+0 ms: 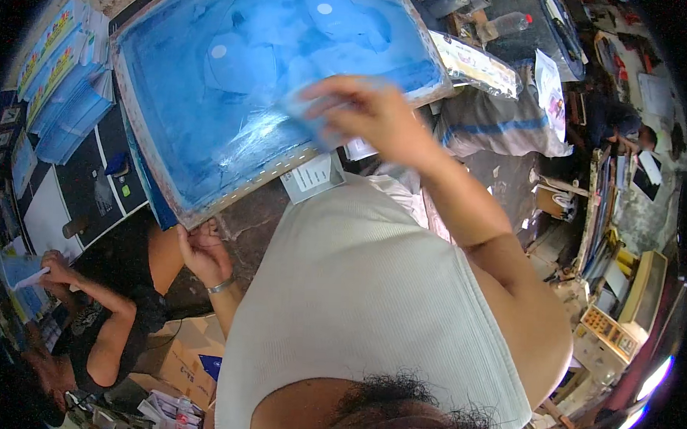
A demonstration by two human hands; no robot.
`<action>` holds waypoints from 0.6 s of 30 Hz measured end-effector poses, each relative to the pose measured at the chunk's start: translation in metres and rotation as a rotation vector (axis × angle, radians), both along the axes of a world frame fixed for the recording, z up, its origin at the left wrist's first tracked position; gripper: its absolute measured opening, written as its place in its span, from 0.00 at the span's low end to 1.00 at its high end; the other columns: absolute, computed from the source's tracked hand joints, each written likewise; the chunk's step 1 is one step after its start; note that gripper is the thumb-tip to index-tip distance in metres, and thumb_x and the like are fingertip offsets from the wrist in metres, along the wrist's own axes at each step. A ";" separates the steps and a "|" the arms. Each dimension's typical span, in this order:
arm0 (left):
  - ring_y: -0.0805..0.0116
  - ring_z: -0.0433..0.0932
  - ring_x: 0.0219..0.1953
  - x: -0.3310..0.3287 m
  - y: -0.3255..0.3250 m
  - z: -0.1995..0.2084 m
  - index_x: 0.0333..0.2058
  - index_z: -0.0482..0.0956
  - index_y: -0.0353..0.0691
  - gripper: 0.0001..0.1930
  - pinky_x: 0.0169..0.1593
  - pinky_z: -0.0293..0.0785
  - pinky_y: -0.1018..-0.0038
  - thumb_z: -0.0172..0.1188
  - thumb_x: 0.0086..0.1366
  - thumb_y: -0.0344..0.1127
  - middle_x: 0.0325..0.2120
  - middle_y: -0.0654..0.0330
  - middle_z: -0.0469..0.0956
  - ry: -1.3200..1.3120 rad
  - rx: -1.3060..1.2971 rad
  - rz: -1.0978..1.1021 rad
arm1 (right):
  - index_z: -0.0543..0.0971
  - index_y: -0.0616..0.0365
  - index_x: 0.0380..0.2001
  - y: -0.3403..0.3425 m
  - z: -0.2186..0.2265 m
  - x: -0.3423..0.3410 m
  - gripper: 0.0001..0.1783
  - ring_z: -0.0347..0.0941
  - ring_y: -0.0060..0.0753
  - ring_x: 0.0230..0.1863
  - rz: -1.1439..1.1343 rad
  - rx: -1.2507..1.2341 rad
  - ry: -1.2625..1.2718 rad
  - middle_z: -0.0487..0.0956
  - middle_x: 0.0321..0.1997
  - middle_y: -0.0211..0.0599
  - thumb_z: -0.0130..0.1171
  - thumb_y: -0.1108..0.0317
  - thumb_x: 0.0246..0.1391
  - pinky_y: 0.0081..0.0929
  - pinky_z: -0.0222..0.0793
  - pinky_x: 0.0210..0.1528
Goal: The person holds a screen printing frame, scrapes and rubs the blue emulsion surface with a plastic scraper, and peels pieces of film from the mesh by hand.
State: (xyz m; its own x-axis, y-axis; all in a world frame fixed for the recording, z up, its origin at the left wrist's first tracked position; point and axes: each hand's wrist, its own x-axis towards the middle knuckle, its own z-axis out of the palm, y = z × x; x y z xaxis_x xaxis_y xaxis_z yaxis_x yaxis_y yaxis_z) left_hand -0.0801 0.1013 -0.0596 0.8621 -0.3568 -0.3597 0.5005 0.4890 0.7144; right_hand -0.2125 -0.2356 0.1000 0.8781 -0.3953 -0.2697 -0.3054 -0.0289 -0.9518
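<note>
A large rectangular screen-printing frame (177, 106) with blue mesh is tilted in front of me, its rim pale and stained. Two small white discs lie on the mesh near the far side. My right hand (377, 113), smeared by motion, presses a bluish cloth (310, 122) on the near right part of the mesh, where the surface shines wet. At the near left corner, my left hand (206, 251) grips the frame's edge from below, its fingertips partly hidden. A white card with printed lines (313, 178) sits at the frame's near edge, against my shirt.
Stacks of printed sheets (68, 91) stand on a dark table at the left. Below them another person (105, 312) sits holding papers. A wrapped sack (490, 121), a clear bottle (509, 25) and shelf clutter fill the right. A second person (634, 138) is at far right.
</note>
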 end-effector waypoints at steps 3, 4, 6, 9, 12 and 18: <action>0.64 0.78 0.42 0.003 0.003 -0.001 0.50 0.75 0.36 0.18 0.46 0.75 0.68 0.50 0.73 0.45 0.45 0.57 0.80 0.036 0.061 0.017 | 0.78 0.59 0.53 -0.057 0.001 -0.050 0.19 0.79 0.22 0.39 -0.206 -0.119 0.015 0.83 0.44 0.36 0.52 0.77 0.59 0.20 0.77 0.40; 0.65 0.77 0.40 0.003 0.003 -0.001 0.48 0.76 0.38 0.18 0.45 0.73 0.69 0.53 0.71 0.47 0.45 0.58 0.79 0.058 0.126 0.017 | 0.78 0.60 0.53 -0.071 0.000 -0.064 0.19 0.79 0.22 0.39 -0.274 -0.153 0.012 0.83 0.44 0.36 0.52 0.78 0.59 0.20 0.77 0.41; 0.65 0.77 0.40 0.000 -0.007 0.009 0.48 0.76 0.38 0.18 0.45 0.74 0.69 0.53 0.71 0.46 0.45 0.59 0.80 0.059 0.102 0.038 | 0.79 0.59 0.52 -0.097 -0.008 -0.084 0.19 0.79 0.23 0.39 -0.308 -0.274 -0.012 0.84 0.44 0.37 0.51 0.80 0.58 0.22 0.77 0.42; 0.64 0.77 0.41 0.000 -0.012 0.011 0.48 0.76 0.39 0.17 0.46 0.74 0.69 0.52 0.71 0.46 0.45 0.59 0.80 0.048 0.087 0.037 | 0.81 0.57 0.49 -0.120 -0.021 -0.091 0.19 0.80 0.27 0.40 -0.325 -0.526 -0.014 0.84 0.44 0.37 0.50 0.81 0.57 0.24 0.75 0.45; 0.64 0.77 0.41 -0.001 -0.012 0.011 0.48 0.76 0.39 0.17 0.46 0.74 0.69 0.53 0.71 0.46 0.45 0.59 0.80 0.019 0.091 0.024 | 0.83 0.57 0.46 -0.134 -0.027 -0.085 0.17 0.81 0.32 0.44 -0.251 -0.748 0.003 0.85 0.44 0.38 0.52 0.81 0.57 0.26 0.74 0.48; 0.63 0.78 0.41 -0.003 -0.010 0.006 0.47 0.77 0.39 0.17 0.46 0.74 0.70 0.54 0.70 0.47 0.44 0.59 0.80 0.024 0.099 0.059 | 0.85 0.54 0.43 -0.150 -0.038 -0.086 0.19 0.81 0.40 0.49 -0.110 -0.963 -0.031 0.84 0.45 0.41 0.54 0.83 0.52 0.30 0.74 0.53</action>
State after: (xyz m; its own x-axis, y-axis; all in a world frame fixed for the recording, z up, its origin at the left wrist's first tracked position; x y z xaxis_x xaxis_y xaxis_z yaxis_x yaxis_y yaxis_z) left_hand -0.0833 0.0917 -0.0533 0.8713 -0.2673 -0.4115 0.4904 0.4461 0.7487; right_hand -0.2989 -0.3854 0.0619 0.8245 -0.5149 0.2348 -0.3283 -0.7732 -0.5426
